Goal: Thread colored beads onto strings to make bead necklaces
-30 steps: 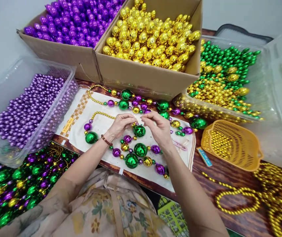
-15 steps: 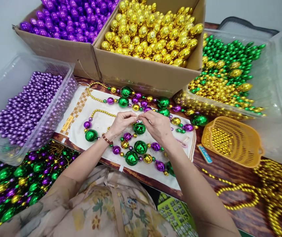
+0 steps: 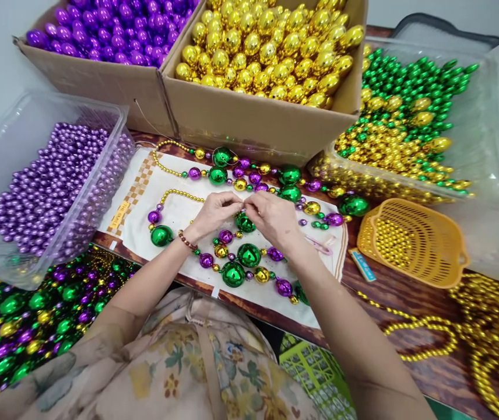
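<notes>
My left hand [image 3: 220, 211] and my right hand [image 3: 273, 216] meet fingertip to fingertip above a white towel [image 3: 138, 224]. Both are closed in a pinch; whatever lies between the fingertips is too small to make out. Directly beneath them is a bead necklace of green, purple and gold balls, with a large green bead [image 3: 245, 221] just under the fingers. Its strand of small gold beads [image 3: 182, 192] curves off to the left, partly hidden by my left hand. A second bead strand [image 3: 239, 184] lies farther back along the towel's edge. Right of my right hand rest pink-handled snips [image 3: 322, 245].
Cardboard boxes of purple beads [image 3: 101, 81] and gold beads [image 3: 258, 125] stand behind. Clear bins flank the towel, with purple beads [image 3: 52, 192] left and green and gold beads [image 3: 411, 140] right. An orange basket [image 3: 442, 245] and gold bead strings [image 3: 428, 338] lie on the right.
My hands stay pinched together at nearly the same spot, with my right hand shifted slightly. The snips show more clearly now. The whole view has tilted a little.
</notes>
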Motion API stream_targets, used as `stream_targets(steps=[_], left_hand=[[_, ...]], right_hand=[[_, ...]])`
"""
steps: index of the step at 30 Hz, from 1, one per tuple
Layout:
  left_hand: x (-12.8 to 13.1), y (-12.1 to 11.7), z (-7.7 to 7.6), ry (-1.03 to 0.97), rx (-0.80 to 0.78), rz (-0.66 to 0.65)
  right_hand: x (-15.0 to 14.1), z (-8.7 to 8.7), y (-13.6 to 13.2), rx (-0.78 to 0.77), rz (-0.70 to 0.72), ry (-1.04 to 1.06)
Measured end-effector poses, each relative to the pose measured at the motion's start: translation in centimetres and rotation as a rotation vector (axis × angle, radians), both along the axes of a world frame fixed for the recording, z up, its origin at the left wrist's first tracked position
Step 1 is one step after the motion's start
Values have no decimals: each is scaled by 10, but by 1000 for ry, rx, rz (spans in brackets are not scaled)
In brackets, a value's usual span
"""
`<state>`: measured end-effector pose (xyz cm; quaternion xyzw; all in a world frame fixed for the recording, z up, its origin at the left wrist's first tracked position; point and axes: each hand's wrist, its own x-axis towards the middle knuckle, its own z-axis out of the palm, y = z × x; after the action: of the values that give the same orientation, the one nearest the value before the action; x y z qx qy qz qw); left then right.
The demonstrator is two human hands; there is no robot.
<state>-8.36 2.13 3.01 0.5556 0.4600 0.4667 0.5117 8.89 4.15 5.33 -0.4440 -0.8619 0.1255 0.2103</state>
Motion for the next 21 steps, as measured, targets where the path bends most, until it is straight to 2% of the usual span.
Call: stream_targets(steps=[4, 6, 8, 10, 14, 17, 21], left_hand=[[6, -1, -1, -180, -126, 81], [8, -1, -1, -234, -161, 91], [8, -1, 0, -236, -151, 84], [7, -2, 2, -187, -110, 66], [4, -1, 6, -61, -46, 6], [5, -1, 6, -91, -56, -6], [6, -2, 6, -177, -108, 7]], right_hand=[[-5, -20, -3, -170, -83, 510], [-6, -25, -3, -286, -116, 673], [-4, -26, -1, -353, -105, 734], [0, -23, 2, -367, -44, 702], [7, -14, 8, -288, 52, 565], [3, -13, 6, -322, -28, 644], [-6, -20, -1, -648, -232, 1050]])
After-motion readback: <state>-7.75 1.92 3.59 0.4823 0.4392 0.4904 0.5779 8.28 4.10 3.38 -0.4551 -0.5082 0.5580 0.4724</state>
